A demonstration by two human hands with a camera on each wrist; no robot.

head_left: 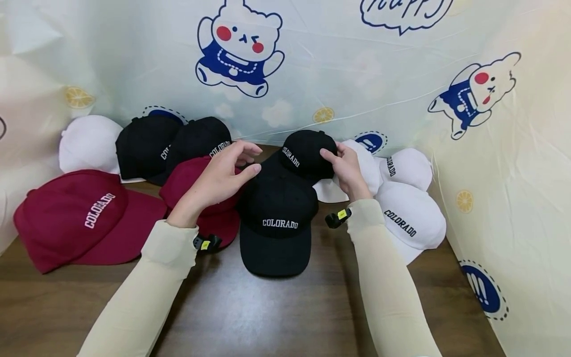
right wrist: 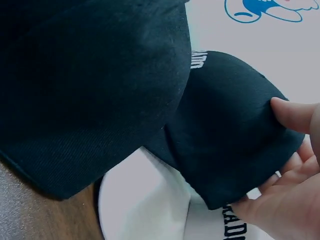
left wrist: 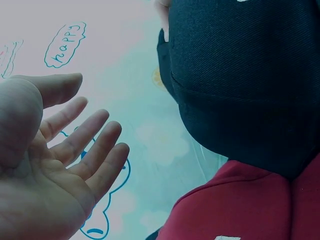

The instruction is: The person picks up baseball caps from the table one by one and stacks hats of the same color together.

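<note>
The right hand (head_left: 349, 167) pinches the rear black COLORADO cap (head_left: 307, 145) at its edge, thumb outside the crown and fingers under the edge. From this grip the crown extends left, its white lettering on the far side from the thumb. The front black COLORADO cap (head_left: 280, 202) sits on the desk (head_left: 263, 317), nearer the wearer and left of the right grip. A white cap (head_left: 367, 163) lies just beyond that grip. The left hand (head_left: 220, 173), fingers spread and holding nothing, hovers over a maroon cap (head_left: 223, 219), left of both black caps.
</note>
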